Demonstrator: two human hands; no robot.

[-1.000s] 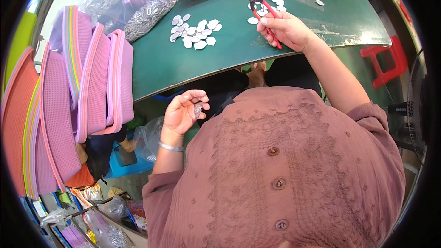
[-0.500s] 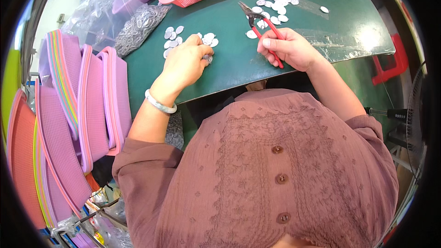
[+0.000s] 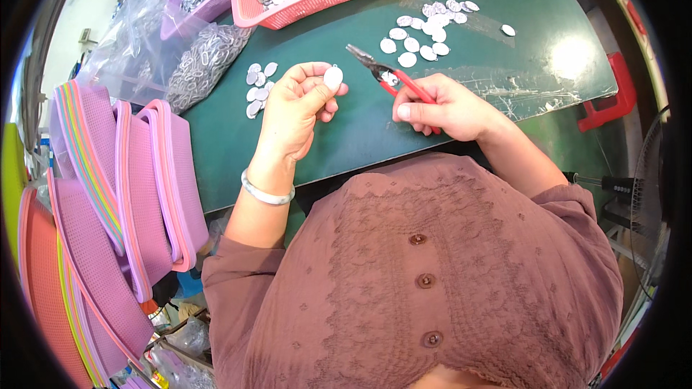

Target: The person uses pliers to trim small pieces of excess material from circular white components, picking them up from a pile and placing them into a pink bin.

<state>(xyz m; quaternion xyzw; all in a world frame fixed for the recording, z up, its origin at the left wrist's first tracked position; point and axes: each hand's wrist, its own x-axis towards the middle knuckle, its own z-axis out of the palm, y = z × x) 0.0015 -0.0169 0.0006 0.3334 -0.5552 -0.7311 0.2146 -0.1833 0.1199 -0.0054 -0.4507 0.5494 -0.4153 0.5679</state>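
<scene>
Between the thumb and fingers of my left hand (image 3: pixel 299 104) is a small oval metal pendant (image 3: pixel 333 78), pale and flat with a tiny loop on top. Red-handled pliers (image 3: pixel 393 81) lie in my right hand (image 3: pixel 447 106), fingers wrapped round the grips. Their dark jaws point up and left, a short way from the pendant and not touching it. Just left of my left hand lies a small group of similar ovals (image 3: pixel 258 92) on the green table (image 3: pixel 346 151). Beyond the pliers, several more ovals (image 3: pixel 435 29) are scattered.
A pink basket (image 3: pixel 331 1) of ovals stands at the far edge, with a purple basket (image 3: pixel 175 18) beside it. A clear bag of metal links (image 3: pixel 205 65) sits at the left. Stacked pink and purple baskets (image 3: pixel 155 202) crowd the left side; a red stool (image 3: pixel 613 94) is at right.
My left hand has lifted off the table with an oval pendant and moved right. The pliers, still in my right hand, have shifted left and lower.
</scene>
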